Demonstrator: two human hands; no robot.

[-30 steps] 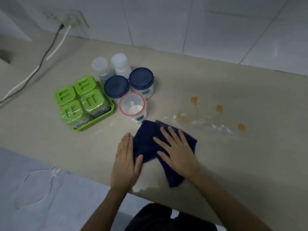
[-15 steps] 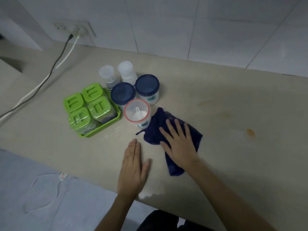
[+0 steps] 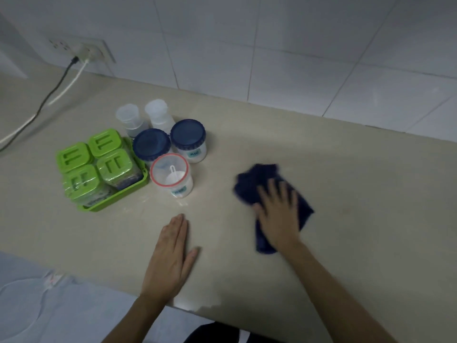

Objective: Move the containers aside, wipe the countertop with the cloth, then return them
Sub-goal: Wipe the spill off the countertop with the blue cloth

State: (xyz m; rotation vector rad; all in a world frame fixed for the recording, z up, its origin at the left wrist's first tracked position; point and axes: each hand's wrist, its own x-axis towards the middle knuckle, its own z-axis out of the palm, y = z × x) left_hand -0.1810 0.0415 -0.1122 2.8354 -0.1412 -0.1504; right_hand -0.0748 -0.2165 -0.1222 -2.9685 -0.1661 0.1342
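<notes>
My right hand [image 3: 278,214] presses flat, fingers spread, on a dark blue cloth [image 3: 257,184] on the beige countertop [image 3: 346,194], right of centre; both are motion-blurred. My left hand [image 3: 173,253] lies flat and empty near the counter's front edge. The containers stand grouped at the left: a green tray [image 3: 116,198] with several green-lidded jars [image 3: 111,164], two blue-lidded jars [image 3: 188,134] [image 3: 151,144], a clear red-rimmed jar [image 3: 170,173] with a white scoop inside, and two small translucent cups [image 3: 128,116] [image 3: 157,111] behind.
A tiled wall runs along the back. A wall socket [image 3: 84,49] at the upper left has a black cable [image 3: 47,97] and a white cable [image 3: 66,89] trailing over the counter. The counter's front edge is just below my left hand.
My right hand has slid the cloth to the right, away from the red-rimmed jar. The orange and white spills seen a second ago no longer show. My left hand has come off the cloth.
</notes>
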